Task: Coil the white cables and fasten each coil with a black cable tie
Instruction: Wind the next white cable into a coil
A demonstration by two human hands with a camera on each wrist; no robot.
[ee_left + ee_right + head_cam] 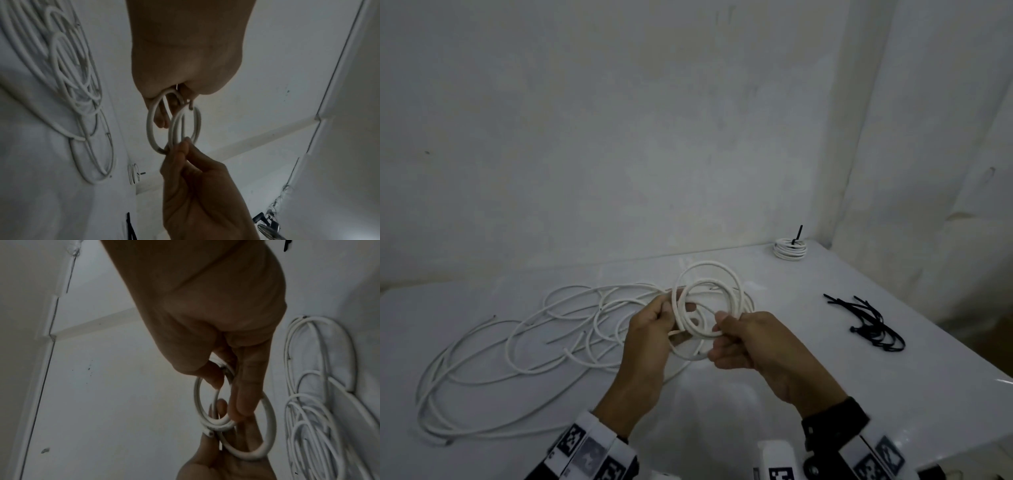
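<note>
A small coil of white cable [683, 323] with a few loops is held up over the white table [726, 404], between both hands. My left hand [671, 310] grips the coil's left side, fingers curled round the strands. My right hand [719, 322] pinches its lower right part between thumb and fingers. In the left wrist view the coil [148, 128] hangs from the left hand [170, 104], and the right hand [182, 147] pinches it from below. In the right wrist view the loops [246, 454] spread between the two hands, with a cut cable end sticking out.
Several loose white cables [517, 346] sprawl over the table's left half. A finished coil with a black tie [790, 249] sits at the far right corner. A pile of black cable ties [873, 325] lies on the right, near the table's edge.
</note>
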